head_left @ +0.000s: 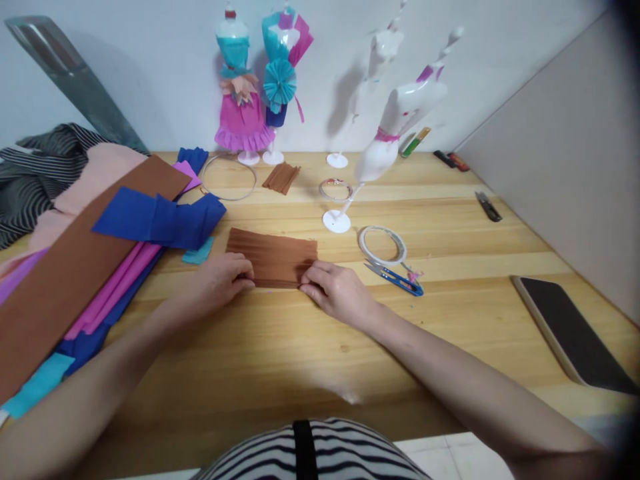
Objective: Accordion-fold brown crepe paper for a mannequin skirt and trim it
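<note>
A pleated brown paper sheet [274, 256] lies flat on the wooden table [280, 360] in front of me. My left hand [216, 283] pinches its near left corner, fingers curled closed on the edge. My right hand [336, 289] pinches the near right corner in the same way. Both hands rest on the tabletop at the sheet's front edge.
Blue snips [395, 277] and a tape ring [383, 244] lie just right of the sheet. A white mannequin stand [380, 143] leans behind it. Stacked brown, blue and pink paper [100, 253] fills the left. Dressed paper dolls [243, 100] stand at the wall. A phone [575, 340] lies right.
</note>
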A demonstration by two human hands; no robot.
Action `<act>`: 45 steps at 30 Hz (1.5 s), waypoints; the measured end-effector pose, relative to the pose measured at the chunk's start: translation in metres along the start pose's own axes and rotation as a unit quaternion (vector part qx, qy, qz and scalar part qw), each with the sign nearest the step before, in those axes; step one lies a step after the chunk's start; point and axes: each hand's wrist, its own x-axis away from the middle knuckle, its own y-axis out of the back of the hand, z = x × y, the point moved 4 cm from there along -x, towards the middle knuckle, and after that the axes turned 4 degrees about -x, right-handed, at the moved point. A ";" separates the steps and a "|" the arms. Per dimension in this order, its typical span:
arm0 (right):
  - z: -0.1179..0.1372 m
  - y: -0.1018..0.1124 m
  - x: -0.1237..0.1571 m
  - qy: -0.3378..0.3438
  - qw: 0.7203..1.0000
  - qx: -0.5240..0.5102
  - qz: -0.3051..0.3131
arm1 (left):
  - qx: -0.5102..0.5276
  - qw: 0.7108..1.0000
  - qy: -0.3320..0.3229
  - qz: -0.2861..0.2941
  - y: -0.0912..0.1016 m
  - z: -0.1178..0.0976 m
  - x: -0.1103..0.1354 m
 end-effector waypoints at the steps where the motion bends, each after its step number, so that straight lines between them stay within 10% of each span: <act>1: 0.000 0.000 0.000 -0.009 1.000 -0.007 0.000 | -0.005 1.000 0.012 0.005 0.001 0.002 0.001; 21: -0.001 0.003 -0.002 -0.039 0.997 -0.063 -0.004 | -0.069 0.990 0.092 0.084 0.014 0.005 0.006; 45: 0.000 0.003 -0.007 -0.103 0.993 -0.050 0.015 | -0.114 0.992 0.010 0.045 0.010 -0.010 0.005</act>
